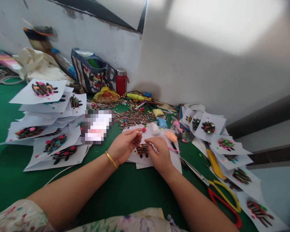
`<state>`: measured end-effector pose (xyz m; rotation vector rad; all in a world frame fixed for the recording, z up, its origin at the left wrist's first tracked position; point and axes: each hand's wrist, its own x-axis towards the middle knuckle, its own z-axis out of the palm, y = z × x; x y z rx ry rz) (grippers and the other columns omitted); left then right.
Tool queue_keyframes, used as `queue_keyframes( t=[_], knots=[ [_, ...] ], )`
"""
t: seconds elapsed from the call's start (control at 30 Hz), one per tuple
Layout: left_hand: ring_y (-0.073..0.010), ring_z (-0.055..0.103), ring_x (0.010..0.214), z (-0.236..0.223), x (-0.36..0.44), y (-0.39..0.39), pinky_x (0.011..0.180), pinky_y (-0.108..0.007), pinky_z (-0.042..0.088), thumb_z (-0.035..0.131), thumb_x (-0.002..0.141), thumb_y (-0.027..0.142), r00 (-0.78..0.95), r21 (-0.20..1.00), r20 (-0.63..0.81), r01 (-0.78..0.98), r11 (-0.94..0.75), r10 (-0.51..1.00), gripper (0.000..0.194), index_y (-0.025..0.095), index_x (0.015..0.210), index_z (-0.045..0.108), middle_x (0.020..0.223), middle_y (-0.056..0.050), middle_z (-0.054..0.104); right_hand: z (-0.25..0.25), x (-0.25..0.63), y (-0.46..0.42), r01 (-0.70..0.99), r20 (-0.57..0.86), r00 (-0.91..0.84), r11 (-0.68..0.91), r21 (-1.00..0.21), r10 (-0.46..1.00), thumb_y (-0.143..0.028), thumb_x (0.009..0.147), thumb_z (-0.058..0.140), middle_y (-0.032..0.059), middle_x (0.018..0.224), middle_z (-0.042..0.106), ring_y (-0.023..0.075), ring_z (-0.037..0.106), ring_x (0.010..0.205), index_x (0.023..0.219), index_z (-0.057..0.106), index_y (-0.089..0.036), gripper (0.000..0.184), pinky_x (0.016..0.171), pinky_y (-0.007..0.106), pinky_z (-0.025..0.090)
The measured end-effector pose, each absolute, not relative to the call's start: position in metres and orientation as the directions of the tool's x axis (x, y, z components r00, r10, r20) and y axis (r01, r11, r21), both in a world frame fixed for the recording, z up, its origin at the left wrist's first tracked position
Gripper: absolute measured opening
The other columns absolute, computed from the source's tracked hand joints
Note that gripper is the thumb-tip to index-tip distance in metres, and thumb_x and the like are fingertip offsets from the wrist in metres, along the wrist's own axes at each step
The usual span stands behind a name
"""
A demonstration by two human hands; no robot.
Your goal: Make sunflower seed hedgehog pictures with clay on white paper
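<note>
A hedgehog-like figure of striped sunflower seeds and dark clay feet (142, 150) lies on white paper (132, 157) in front of me. My left hand (124, 145), with a gold bangle at its wrist, is closed in a pinch just left of it. A tiny pale orange spot shows at its fingertips, too small to name. My right hand (160, 155) hovers at the figure's right side, thumb and fingers drawn together; what they hold, if anything, is hidden. Beyond the hands sit a red clay ball (143, 130), white clay (155, 129) and orange clay (171, 136).
Paper stacks with seed figures stand left (48, 111) and right (228, 145). Yellow-and-red-handled scissors (209, 183) lie by my right forearm. Loose seeds (130, 118), a blurred-out phone-like object (98, 125), a red flask (121, 82) and a patterned bag (90, 75) are farther back.
</note>
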<state>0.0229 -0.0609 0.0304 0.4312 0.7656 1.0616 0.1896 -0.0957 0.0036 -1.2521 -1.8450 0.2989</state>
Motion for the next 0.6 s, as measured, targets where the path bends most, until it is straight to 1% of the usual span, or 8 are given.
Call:
queue_keyframes(
  t=[0.1,0.2,0.27,0.4,0.5,0.6],
  knots=[
    [-0.0093,0.063,0.071,0.028,0.022,-0.062,0.075,-0.022,0.053,0.069,0.082,0.017,0.327,0.660,-0.314,-0.600,0.453,0.891,0.012,0.011,0.092,0.070,0.076,-0.004,0.066,0.007,0.190,-0.099,0.630,0.533,-0.114,0.476,-0.614,0.839,-0.016,0.090,0.055,0.0036,0.097,0.070,0.0221,0.059,0.095,0.101,0.068,-0.024,0.019,0.088,0.041,0.044],
    [-0.0088,0.062,0.066,0.027,0.022,-0.063,0.068,-0.020,0.053,0.072,0.081,0.022,0.345,0.670,-0.295,-0.591,0.450,0.891,0.011,0.012,0.084,0.068,0.071,-0.002,0.064,0.010,0.190,-0.101,0.622,0.540,-0.112,0.482,-0.616,0.834,-0.016,0.091,0.056,0.0034,0.097,0.070,0.0220,0.059,0.095,0.101,0.068,-0.024,0.018,0.088,0.041,0.044],
    [-0.0096,0.064,0.069,0.028,0.022,-0.063,0.070,-0.021,0.054,0.072,0.081,0.021,0.359,0.654,-0.293,-0.601,0.460,0.886,0.011,0.013,0.087,0.068,0.074,-0.003,0.066,0.011,0.190,-0.102,0.618,0.544,-0.116,0.489,-0.615,0.831,-0.017,0.091,0.056,0.0032,0.097,0.070,0.0220,0.059,0.095,0.101,0.067,-0.024,0.017,0.087,0.041,0.044],
    [-0.0108,0.067,0.077,0.030,0.023,-0.065,0.078,-0.023,0.055,0.069,0.082,0.013,0.401,0.619,-0.275,-0.622,0.480,0.874,0.016,0.012,0.098,0.069,0.085,-0.005,0.070,0.013,0.190,-0.104,0.611,0.554,-0.120,0.502,-0.613,0.823,-0.016,0.091,0.055,0.0030,0.096,0.070,0.0221,0.059,0.094,0.101,0.067,-0.025,0.018,0.087,0.042,0.044],
    [-0.0099,0.067,0.075,0.030,0.023,-0.065,0.077,-0.022,0.055,0.068,0.081,0.008,0.406,0.605,-0.258,-0.639,0.475,0.876,0.018,0.013,0.098,0.069,0.083,-0.004,0.069,0.015,0.191,-0.105,0.605,0.558,-0.126,0.509,-0.612,0.820,-0.016,0.091,0.055,0.0028,0.095,0.070,0.0218,0.059,0.093,0.100,0.067,-0.025,0.017,0.086,0.041,0.044],
    [-0.0094,0.066,0.070,0.031,0.023,-0.066,0.072,-0.021,0.056,0.068,0.084,0.014,0.419,0.584,-0.251,-0.654,0.482,0.873,0.014,0.012,0.097,0.069,0.076,-0.003,0.067,0.016,0.191,-0.106,0.603,0.570,-0.127,0.519,-0.605,0.812,-0.017,0.091,0.055,0.0032,0.095,0.070,0.0220,0.060,0.093,0.100,0.067,-0.025,0.017,0.086,0.041,0.045]
  ],
)
